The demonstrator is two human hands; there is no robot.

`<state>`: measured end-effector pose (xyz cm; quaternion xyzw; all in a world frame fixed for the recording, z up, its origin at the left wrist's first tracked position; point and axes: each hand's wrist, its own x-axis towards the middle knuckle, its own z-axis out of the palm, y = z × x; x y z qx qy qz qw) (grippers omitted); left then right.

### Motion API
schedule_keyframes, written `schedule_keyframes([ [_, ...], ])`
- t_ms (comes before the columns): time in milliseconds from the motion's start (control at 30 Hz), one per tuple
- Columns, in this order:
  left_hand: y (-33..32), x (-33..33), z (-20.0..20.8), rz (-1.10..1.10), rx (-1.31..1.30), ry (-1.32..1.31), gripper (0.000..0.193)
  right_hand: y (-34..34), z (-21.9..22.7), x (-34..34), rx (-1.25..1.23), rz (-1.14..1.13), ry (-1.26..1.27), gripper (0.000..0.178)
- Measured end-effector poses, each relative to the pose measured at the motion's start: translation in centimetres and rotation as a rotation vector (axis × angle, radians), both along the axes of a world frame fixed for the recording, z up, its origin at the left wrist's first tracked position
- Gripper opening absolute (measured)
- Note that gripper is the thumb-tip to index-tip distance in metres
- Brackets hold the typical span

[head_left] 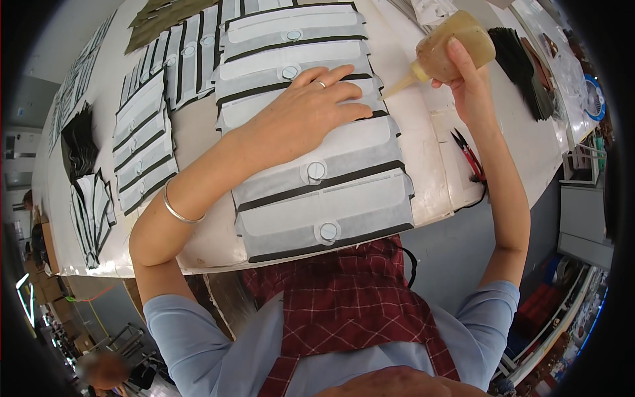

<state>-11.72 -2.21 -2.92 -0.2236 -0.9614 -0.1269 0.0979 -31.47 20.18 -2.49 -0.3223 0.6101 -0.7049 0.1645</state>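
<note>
A row of overlapping white and grey fabric panels (284,225) with black edges runs away from me down the middle of the table. Each visible round metal disc (329,231) sits near a panel's edge. My left hand (311,109) lies on the panels, fingers spread and pointing right, with nothing held. In my right hand (471,83) is a squeeze bottle (433,47) of yellowish liquid, gripped by thumb and fingers. The bottle is tilted, its narrow nozzle pointing down-left at the right edge of the panels. Whether the tip touches cannot be told.
Red-handled thread snips (471,159) lie right of the panels. More panel rows (142,142) and a dark fabric stack (79,142) are at left. Another dark stack (526,73) sits at the far right, near a blue round object (594,97). The table's front edge (198,264) runs before me.
</note>
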Motion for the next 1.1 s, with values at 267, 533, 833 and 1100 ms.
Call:
schedule_keyframes([
  [267,0.1,0.0,0.1,0.007,-0.005,-0.018,0.047,1.1,0.0,-0.1,0.003,0.016,-0.112,0.050],
  [533,0.3,0.6,0.0,0.023,-0.013,-0.006,0.052,4.4,1.4,1.0,-0.231,0.258,-0.406,0.061],
  [833,3.1,3.7,1.0,-0.069,0.017,-0.080,0.063,3.7,0.0,3.8,-0.028,-0.047,-0.013,0.046],
  [1100,3.9,4.1,0.6,-0.051,0.011,-0.080,0.051,3.3,-0.3,3.5,-0.030,-0.065,0.027,0.042],
])
